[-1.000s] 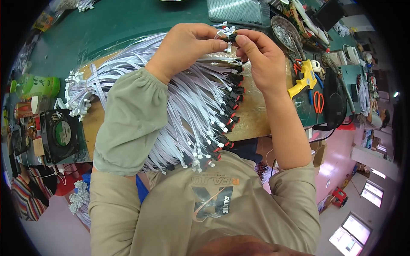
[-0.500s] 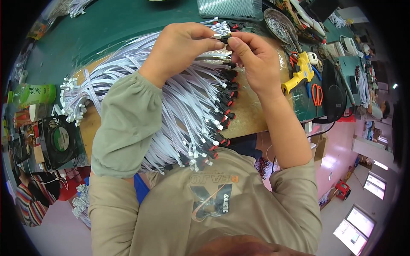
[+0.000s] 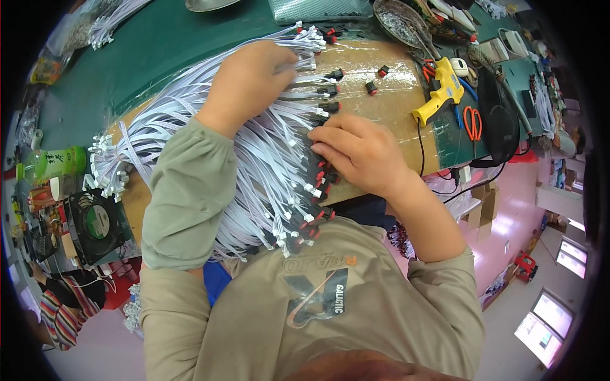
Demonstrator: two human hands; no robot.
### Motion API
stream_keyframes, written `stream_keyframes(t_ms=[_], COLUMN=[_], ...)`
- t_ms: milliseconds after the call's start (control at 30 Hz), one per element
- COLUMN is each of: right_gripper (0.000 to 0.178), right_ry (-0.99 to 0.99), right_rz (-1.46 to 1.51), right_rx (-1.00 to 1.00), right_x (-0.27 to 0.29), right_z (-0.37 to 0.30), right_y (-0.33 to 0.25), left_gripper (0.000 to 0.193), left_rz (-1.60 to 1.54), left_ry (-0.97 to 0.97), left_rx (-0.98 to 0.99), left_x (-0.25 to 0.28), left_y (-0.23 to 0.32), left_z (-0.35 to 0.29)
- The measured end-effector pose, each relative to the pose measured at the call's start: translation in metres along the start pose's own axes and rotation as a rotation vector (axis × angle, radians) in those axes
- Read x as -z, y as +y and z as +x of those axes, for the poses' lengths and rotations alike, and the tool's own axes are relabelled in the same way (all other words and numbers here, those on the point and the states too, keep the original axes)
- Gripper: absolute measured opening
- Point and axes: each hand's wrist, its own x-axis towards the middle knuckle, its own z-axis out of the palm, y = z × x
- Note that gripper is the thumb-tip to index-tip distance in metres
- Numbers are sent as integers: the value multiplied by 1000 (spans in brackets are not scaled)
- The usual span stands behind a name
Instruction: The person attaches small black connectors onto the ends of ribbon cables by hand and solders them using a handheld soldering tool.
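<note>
A thick bundle of white flat cables [image 3: 184,114] lies fanned over a brown board. Small white plugs tip the cables, and many carry black-and-red connectors [image 3: 330,89] along the right side. My left hand [image 3: 251,79] rests on the upper part of the bundle, its fingers curled over the cables and their tips hidden. White plugs [image 3: 309,64] stick out just past those fingers. My right hand [image 3: 362,149] reaches to the row of connectors, fingers stretched out and tips touching it; its thumb is hidden. Two loose black-and-red connectors [image 3: 372,87] lie on the bare board.
Right of the board are a yellow glue gun [image 3: 447,92], orange-handled scissors [image 3: 472,122] and a round metal pan [image 3: 400,25]. A clear ribbed tray [image 3: 321,9] stands at the back. At left sit a green-labelled jar [image 3: 54,164] and a black fan [image 3: 95,222].
My hands have parted from the black connector they held together. The right hand has come down toward me onto the connector row; the left has shifted slightly left and down over the cables.
</note>
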Motion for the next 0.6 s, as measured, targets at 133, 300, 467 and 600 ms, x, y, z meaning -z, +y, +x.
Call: stream_keyframes(t_ms=[133, 300, 467, 600], right_gripper=[17, 22, 29, 31], right_ry=[-94, 20, 106, 83], right_rz=[99, 144, 128, 157], right_rx=[26, -96, -419, -424], right_x=[4, 6, 22, 14], right_z=[6, 8, 32, 49], right_y=[-2, 10, 35, 51], left_gripper=[20, 19, 15, 15], left_rz=[156, 206, 42, -122], left_ry=[-45, -26, -39, 58], left_rx=[-32, -94, 42, 126], left_x=[-1, -2, 5, 8], left_y=[5, 5, 8, 7], left_z=[2, 2, 0, -1])
